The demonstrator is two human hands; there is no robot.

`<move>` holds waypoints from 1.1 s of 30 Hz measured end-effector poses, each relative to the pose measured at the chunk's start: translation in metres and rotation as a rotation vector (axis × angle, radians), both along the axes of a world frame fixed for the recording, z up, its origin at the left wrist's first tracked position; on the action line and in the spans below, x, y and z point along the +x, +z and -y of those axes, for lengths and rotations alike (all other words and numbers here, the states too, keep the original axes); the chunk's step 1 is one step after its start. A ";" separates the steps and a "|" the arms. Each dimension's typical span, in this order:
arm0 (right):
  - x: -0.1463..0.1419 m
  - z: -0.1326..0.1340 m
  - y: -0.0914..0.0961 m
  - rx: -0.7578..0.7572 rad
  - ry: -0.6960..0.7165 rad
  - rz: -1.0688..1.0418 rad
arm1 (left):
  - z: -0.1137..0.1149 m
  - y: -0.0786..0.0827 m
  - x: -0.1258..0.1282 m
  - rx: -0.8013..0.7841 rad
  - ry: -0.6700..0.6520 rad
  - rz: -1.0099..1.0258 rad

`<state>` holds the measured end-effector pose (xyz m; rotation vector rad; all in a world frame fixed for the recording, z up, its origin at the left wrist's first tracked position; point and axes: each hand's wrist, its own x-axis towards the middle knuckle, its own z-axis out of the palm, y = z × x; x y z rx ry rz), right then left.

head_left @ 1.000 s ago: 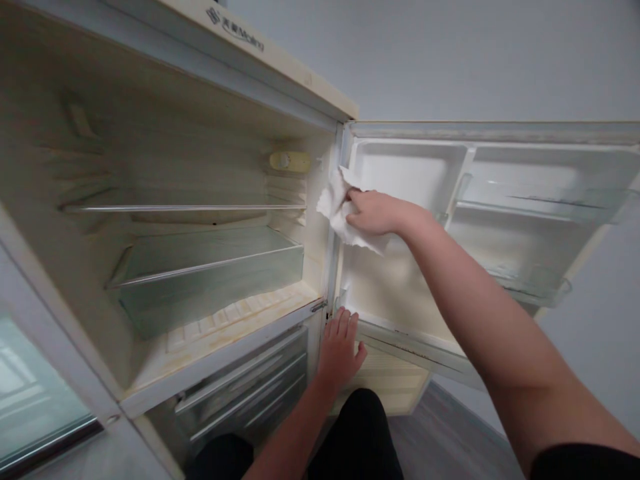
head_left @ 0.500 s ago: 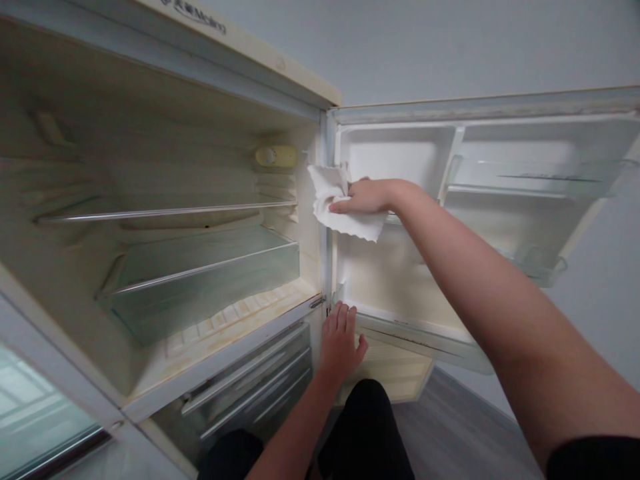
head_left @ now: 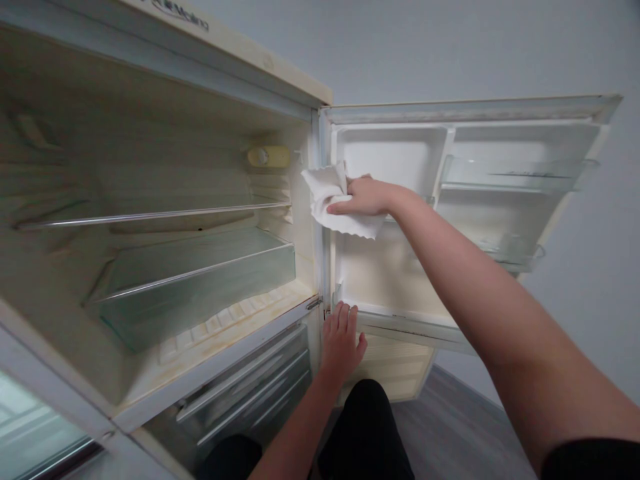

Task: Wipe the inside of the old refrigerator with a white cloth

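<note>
An old cream fridge (head_left: pixel 235 63) stands open in front of me. My right hand (head_left: pixel 364 197) presses a white cloth (head_left: pixel 327 200) against the hinge edge where the cabinet meets the open door (head_left: pixel 500 143). Its fingers lie closed over the cloth. My left hand (head_left: pixel 341 340) rests flat, fingers together and stretched out, on the frame by the lower hinge, just under the door's bottom edge. It holds nothing.
Inside are a glass shelf (head_left: pixel 150 217), a clear drawer (head_left: pixel 200 283) and a yellowish control knob (head_left: pixel 267 157). The door carries clear racks (head_left: pixel 510 180). Below lie freezer drawers (head_left: pixel 250 387). A grey wall and grey floor (head_left: pixel 450 427) are at the right.
My right hand has drawn the cloth a little down and left along the hinge edge. My view has shifted slightly to the right. The left hand stays on the frame.
</note>
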<state>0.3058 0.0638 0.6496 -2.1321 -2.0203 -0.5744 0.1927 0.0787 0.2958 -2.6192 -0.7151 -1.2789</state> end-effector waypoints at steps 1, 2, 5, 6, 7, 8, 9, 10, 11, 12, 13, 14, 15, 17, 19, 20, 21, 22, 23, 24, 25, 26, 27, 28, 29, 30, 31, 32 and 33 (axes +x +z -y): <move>-0.001 0.001 0.000 0.000 -0.002 -0.012 | 0.000 0.000 0.000 -0.002 -0.004 -0.002; -0.001 0.001 0.000 -0.001 -0.005 -0.022 | 0.001 0.000 -0.001 -0.004 -0.007 -0.005; -0.003 0.004 0.000 -0.011 -0.021 -0.039 | 0.001 -0.001 -0.001 -0.006 -0.015 -0.003; -0.004 0.005 0.000 -0.015 -0.027 -0.040 | 0.000 -0.001 -0.001 -0.004 -0.017 -0.002; -0.004 0.006 0.000 -0.019 -0.033 -0.040 | 0.000 -0.002 -0.001 -0.001 -0.019 -0.001; -0.005 0.006 0.000 -0.021 -0.037 -0.041 | 0.000 -0.002 -0.001 0.003 -0.020 0.001; -0.005 0.007 0.000 -0.021 -0.040 -0.041 | 0.000 -0.002 -0.001 0.004 -0.019 0.001; -0.005 0.007 0.000 -0.019 -0.040 -0.043 | 0.001 -0.001 -0.001 0.005 -0.020 -0.001; -0.005 0.007 0.000 -0.016 -0.039 -0.044 | 0.001 -0.001 -0.002 0.005 -0.021 -0.004; -0.004 0.007 0.000 -0.013 -0.037 -0.046 | 0.001 0.000 -0.002 0.003 -0.020 -0.006; -0.004 0.007 0.000 -0.011 -0.036 -0.046 | 0.002 0.000 -0.002 0.000 -0.019 -0.007; -0.003 0.006 0.000 -0.009 -0.034 -0.045 | 0.002 0.001 -0.002 -0.004 -0.018 -0.007; -0.003 0.006 -0.001 -0.009 -0.033 -0.044 | 0.002 0.001 -0.003 -0.007 -0.019 -0.007; -0.002 0.006 -0.001 -0.006 -0.031 -0.045 | 0.002 0.002 -0.003 -0.013 -0.024 -0.005; -0.002 0.005 -0.001 -0.002 -0.023 -0.052 | 0.002 0.002 -0.003 -0.018 -0.032 -0.003; -0.002 0.005 -0.001 -0.001 -0.020 -0.057 | 0.002 0.001 -0.003 -0.021 -0.036 -0.002; -0.002 0.005 -0.001 -0.001 -0.017 -0.061 | 0.002 0.001 -0.002 -0.025 -0.038 -0.001; -0.001 0.005 -0.001 -0.001 -0.013 -0.065 | 0.002 0.001 -0.002 -0.027 -0.039 0.001; -0.001 0.005 -0.001 -0.001 -0.010 -0.068 | 0.001 0.000 -0.002 -0.028 -0.040 0.002; -0.001 0.005 -0.001 -0.002 -0.007 -0.070 | 0.001 0.000 -0.002 -0.026 -0.039 0.002; -0.001 0.005 -0.001 -0.003 -0.006 -0.070 | 0.001 0.000 -0.003 -0.023 -0.038 0.001; 0.000 0.005 -0.001 -0.004 -0.007 -0.069 | 0.001 0.000 -0.003 -0.019 -0.034 0.001; 0.000 0.005 -0.001 -0.005 -0.010 -0.067 | 0.002 0.000 -0.003 -0.015 -0.031 0.000; 0.000 0.005 -0.001 -0.006 -0.014 -0.064 | 0.002 0.000 -0.003 -0.011 -0.028 -0.002; 0.000 0.005 -0.001 -0.006 -0.018 -0.062 | 0.002 0.000 -0.003 -0.008 -0.025 -0.004; 0.000 0.004 -0.001 -0.008 -0.020 -0.060 | 0.002 0.001 -0.003 -0.005 -0.021 -0.004; 0.000 0.004 0.000 -0.012 -0.022 -0.059 | 0.002 0.001 -0.003 -0.003 -0.019 -0.004; 0.000 0.004 0.000 -0.017 -0.022 -0.058 | 0.002 0.000 -0.003 -0.001 -0.018 -0.003; 0.000 0.004 0.000 -0.021 -0.022 -0.057 | 0.001 0.000 -0.003 0.001 -0.018 -0.002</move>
